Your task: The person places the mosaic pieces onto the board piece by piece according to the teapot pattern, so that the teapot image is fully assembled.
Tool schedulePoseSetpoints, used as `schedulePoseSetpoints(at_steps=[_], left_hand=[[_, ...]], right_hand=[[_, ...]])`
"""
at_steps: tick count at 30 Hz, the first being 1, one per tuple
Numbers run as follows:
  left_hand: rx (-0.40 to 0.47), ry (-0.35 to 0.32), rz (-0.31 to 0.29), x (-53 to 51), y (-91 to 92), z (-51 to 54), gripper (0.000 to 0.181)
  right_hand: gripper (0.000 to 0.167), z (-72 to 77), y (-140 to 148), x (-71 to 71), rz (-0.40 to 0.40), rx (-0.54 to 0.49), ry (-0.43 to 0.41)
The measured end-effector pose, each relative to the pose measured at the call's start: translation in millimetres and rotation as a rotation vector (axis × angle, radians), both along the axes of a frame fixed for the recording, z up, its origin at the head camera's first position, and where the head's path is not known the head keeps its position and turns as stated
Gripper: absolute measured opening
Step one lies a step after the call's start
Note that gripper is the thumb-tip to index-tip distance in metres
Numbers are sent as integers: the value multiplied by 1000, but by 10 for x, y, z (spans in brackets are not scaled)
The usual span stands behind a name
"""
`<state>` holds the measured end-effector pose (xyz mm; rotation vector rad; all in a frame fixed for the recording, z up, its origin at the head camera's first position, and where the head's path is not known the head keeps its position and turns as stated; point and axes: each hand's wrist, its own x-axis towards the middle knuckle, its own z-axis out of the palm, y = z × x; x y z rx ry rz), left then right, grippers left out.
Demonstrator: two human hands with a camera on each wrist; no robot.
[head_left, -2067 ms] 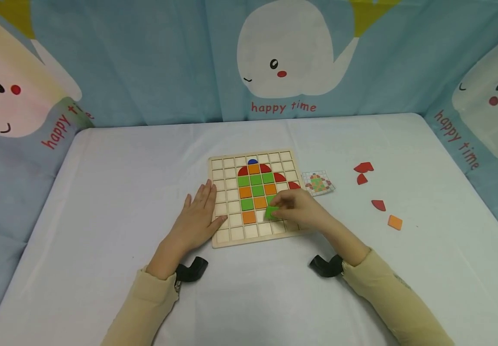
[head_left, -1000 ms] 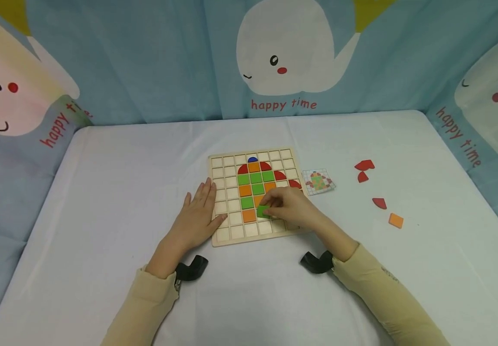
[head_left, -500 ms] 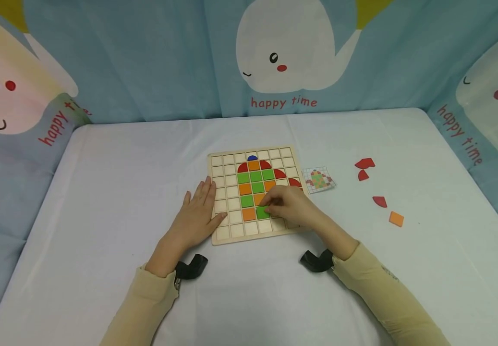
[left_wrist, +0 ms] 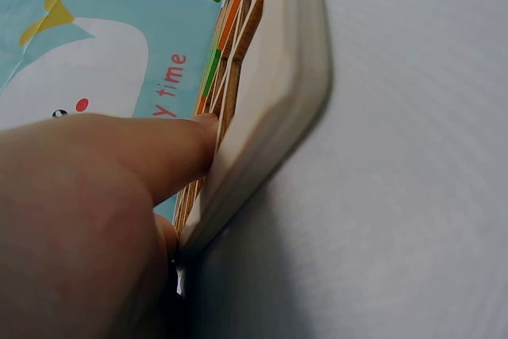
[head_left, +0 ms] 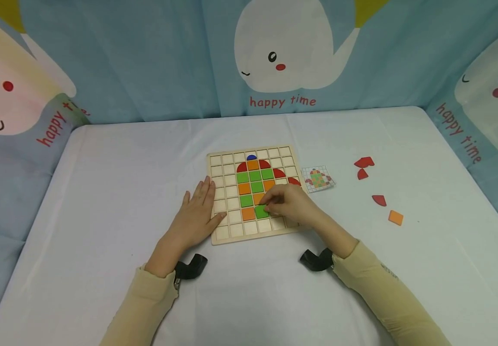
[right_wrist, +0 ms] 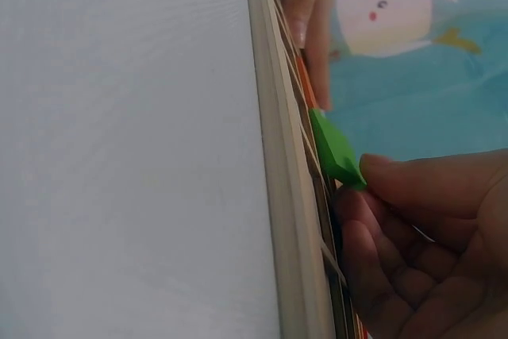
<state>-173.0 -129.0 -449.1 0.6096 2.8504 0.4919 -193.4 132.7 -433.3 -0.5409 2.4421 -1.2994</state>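
A wooden grid board (head_left: 236, 230) lies on the table, with orange, green, red and blue pieces set in some of its squares. My left hand (head_left: 194, 216) rests on the board's left edge, fingers straight, the thumb lying over the frame. Over the second row from the bottom, my right hand (head_left: 294, 204) pinches a green square tile (head_left: 261, 212) between thumb and fingers. The right wrist view shows this green tile (right_wrist: 335, 150) tilted, one edge down at the board and the near edge raised. The right hand hides part of the board's right side.
A small pattern card (head_left: 319, 179) lies against the board's right side. Farther right are loose red pieces (head_left: 364, 162), another red quarter-round piece (head_left: 379, 200) and an orange square tile (head_left: 395, 217). A blue whale-print curtain (head_left: 166, 62) stands behind the white table (head_left: 136, 163).
The right hand has moved slightly left with the green tile, which has come down over the square beside the bottom orange tile. The left hand stays at the board's edge.
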Motion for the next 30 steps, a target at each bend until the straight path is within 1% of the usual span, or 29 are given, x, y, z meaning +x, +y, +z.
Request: schedulePoseSetpoints(at_steps=[7, 14, 24, 30], left_hand=[[-5, 7, -2, -7, -8, -21, 78], [-9, 12, -2, -7, -5, -10, 79], [-6, 8, 4, -4, -17, -19, 79], [0, -5, 4, -9, -12, -34, 79]], right_hand=[[8, 23, -11, 5, -25, 13, 18], [7, 40, -16, 5, -40, 9, 4], [8, 56, -7, -11, -22, -15, -5], [7, 58, 40, -12, -31, -8, -2]])
